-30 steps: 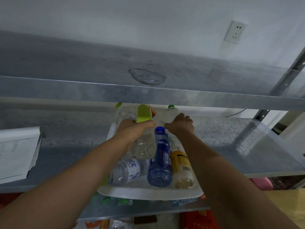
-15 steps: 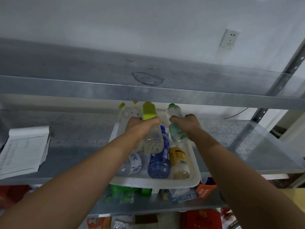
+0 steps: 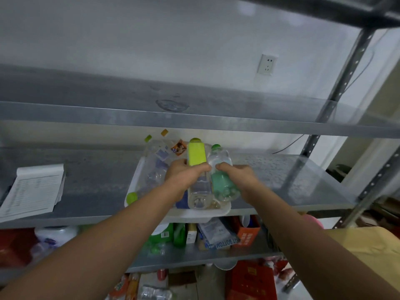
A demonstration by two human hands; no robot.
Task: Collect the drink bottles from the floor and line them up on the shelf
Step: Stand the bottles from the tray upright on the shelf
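a: entry one, shelf (image 3: 91, 169)?
b: grey metal, middle tier, with an upper board (image 3: 194, 124) above it. bare metal shows to the right of the tray, which looks room enough for a row.
a: entry two, tray (image 3: 135, 180)?
b: white, resting on the middle tier near its front edge. clear bottles (image 3: 155, 167) lie in it on their sides; the count is uncertain, as the view blurs there.
a: entry three, the pair in hand?
b: yellow-labelled bottle (image 3: 196, 158), held above the tray, cap pointing away. the left hand (image 3: 184, 177) has its fingers wrapped round the middle. green bottle (image 3: 220, 185), just beside it, cap also away. the right hand (image 3: 240, 177) grips it the same way.
a: handling note?
b: turn each bottle upright before it goes down, base first. set them one at a time so the pair do not knock together. start the row toward the back of the shelf, leaving space for those lying in the tray. the plastic looks thin and light, so seat each base flat before letting go.
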